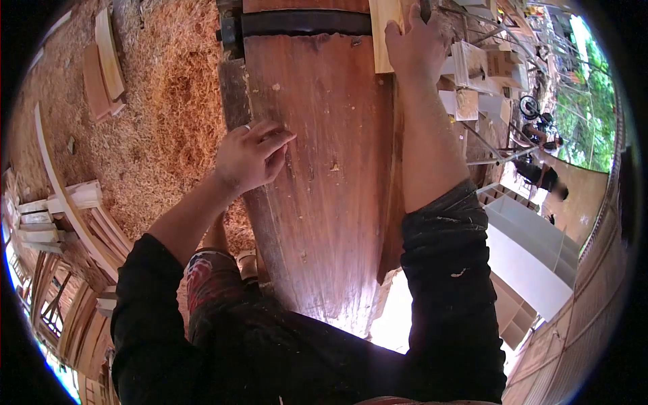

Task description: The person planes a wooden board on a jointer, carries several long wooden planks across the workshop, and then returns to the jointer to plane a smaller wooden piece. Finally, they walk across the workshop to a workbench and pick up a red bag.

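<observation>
A long reddish-brown wooden work surface (324,162) runs away from my body, with scuffs and small chips of wood on it. Across its far end lies a dark band (307,23). My right hand (420,47) reaches to the far right edge and grips a pale wooden board (383,37), thumb on the board's face; some fingers are partly hidden. Over the left edge of the surface is my left hand (255,154), a ring on one finger. Its fingers are curled together, and I see nothing in them.
Wood shavings (182,101) cover the floor on the left. Loose planks (102,64) lie there, with stacked lumber (67,216) at lower left. On the right stand a pale cabinet (526,243), wooden boxes (476,67), a person (543,177) and a motorbike (533,111).
</observation>
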{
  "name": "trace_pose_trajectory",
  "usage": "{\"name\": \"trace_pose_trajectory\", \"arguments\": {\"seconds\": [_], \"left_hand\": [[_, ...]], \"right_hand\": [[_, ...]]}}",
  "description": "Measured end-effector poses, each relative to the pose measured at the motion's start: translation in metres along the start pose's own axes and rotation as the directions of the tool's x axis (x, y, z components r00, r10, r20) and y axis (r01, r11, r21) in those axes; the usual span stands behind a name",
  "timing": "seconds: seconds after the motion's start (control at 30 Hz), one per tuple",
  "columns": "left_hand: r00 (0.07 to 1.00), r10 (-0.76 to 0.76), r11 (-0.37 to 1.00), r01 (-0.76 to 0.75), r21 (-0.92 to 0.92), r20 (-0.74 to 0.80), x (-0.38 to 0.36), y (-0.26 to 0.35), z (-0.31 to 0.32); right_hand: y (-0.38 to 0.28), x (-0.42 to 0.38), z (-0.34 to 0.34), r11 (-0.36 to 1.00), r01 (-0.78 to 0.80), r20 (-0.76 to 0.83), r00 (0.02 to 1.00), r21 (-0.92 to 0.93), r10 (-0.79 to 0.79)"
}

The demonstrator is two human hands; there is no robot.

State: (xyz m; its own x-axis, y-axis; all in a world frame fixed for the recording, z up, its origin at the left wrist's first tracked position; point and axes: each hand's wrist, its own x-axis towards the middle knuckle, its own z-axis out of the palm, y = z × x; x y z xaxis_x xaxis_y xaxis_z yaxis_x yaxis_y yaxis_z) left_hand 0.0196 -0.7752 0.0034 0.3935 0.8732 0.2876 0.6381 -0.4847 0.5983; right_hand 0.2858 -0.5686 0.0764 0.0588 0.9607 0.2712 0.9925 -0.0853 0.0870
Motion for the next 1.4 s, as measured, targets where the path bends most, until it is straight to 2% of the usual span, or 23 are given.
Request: {"name": "trace_pose_trajectory", "arguments": {"seconds": [0.03, 0.13, 0.23, 0.43, 0.53, 0.63, 0.73, 0.93, 1.23, 1.4], "left_hand": [[1.0, -0.007, 1.0, 0.007, -0.002, 0.006, 0.001, 0.001, -0.002], [1.0, -0.01, 1.0, 0.01, -0.019, -0.002, 0.003, 0.0, -0.002], [1.0, -0.016, 1.0, 0.016, -0.019, -0.007, 0.001, -0.001, 0.001], [0.998, -0.051, 0.999, 0.051, -0.009, 0.045, 0.002, 0.0, 0.0], [0.996, -0.071, 0.996, 0.073, -0.049, 0.05, 0.003, 0.003, -0.004], [0.998, -0.055, 0.997, 0.057, -0.047, 0.037, 0.004, 0.001, -0.004], [0.998, -0.044, 0.999, 0.045, -0.027, 0.04, 0.005, 0.001, -0.004], [0.996, -0.057, 0.997, 0.06, -0.039, 0.065, 0.004, 0.0, -0.003], [0.997, -0.061, 0.995, 0.065, -0.076, 0.055, 0.007, 0.002, -0.005], [0.995, -0.061, 0.994, 0.068, -0.087, 0.08, 0.009, 0.001, -0.008]], "right_hand": [[-0.005, 0.006, -0.003, 1.0, -0.012, 0.008, 1.0, -0.015, 0.012], [-0.009, 0.018, -0.004, 0.994, -0.048, 0.09, 0.995, 0.102, 0.039], [-0.006, 0.027, 0.007, 0.997, 0.076, -0.054, 0.996, -0.007, -0.077], [-0.024, 0.042, -0.001, 1.0, -0.02, 0.021, 1.0, 0.019, 0.019], [-0.019, 0.058, 0.005, 0.998, 0.051, 0.043, 0.998, -0.032, -0.049], [-0.025, 0.066, 0.002, 1.0, -0.006, 0.108, 0.994, -0.013, 0.008], [-0.022, 0.07, 0.011, 0.998, -0.004, 0.052, 0.999, 0.058, 0.001], [-0.024, 0.069, 0.014, 0.999, 0.031, -0.022, 0.999, 0.042, -0.03], [-0.027, 0.084, 0.018, 0.999, -0.026, 0.069, 0.997, 0.023, 0.024], [-0.032, 0.09, 0.011, 0.991, -0.064, 0.116, 0.992, 0.116, 0.05]]}}
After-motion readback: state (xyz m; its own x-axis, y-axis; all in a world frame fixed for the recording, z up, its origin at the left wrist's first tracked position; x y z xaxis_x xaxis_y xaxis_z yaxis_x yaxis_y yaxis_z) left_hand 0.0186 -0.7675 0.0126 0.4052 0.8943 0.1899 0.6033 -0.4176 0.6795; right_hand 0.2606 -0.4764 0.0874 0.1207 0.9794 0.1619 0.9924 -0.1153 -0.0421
